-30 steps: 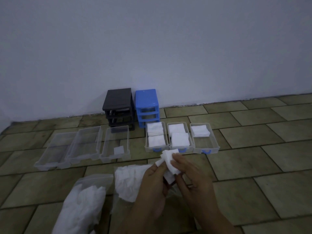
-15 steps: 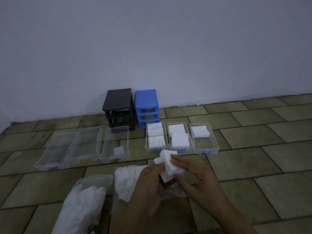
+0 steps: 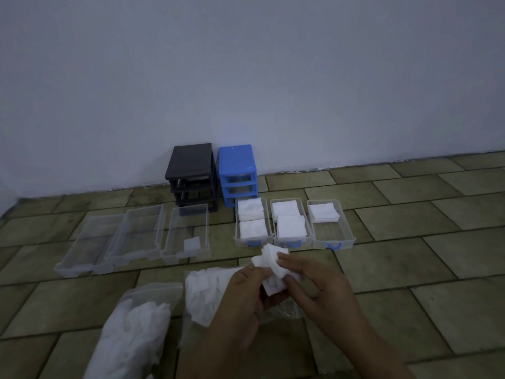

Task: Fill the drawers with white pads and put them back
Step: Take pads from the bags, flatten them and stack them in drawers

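1. Nearest, two clear plastic bags of soft white pads are lying on the tiled floor (image 3: 410, 269): one crumpled bag (image 3: 136, 329) at the left, one open bag (image 3: 207, 294) beside the hands.
2. The left hand (image 3: 246, 299) and the right hand (image 3: 317, 285) are both curling their fingers around a small stack of square white pads (image 3: 273, 272), pinching it from each side.
3. Just past the hands, three clear drawers with blue handles are sitting in a row, long sides pointing away. The left drawer (image 3: 252, 242) and middle drawer (image 3: 292, 240) are each holding two piles. The right drawer (image 3: 347, 236) is holding one pile at its far end, so its near end is bare.
4. That bare spot is lying ahead and a little right of the stack, so the right hand looks nearer to it.
5. Further left, three bigger clear drawers (image 3: 136, 242) are waiting, almost bare.
6. Farthest, a black drawer frame (image 3: 191, 170) and a blue drawer frame (image 3: 236, 162) are standing by the wall.
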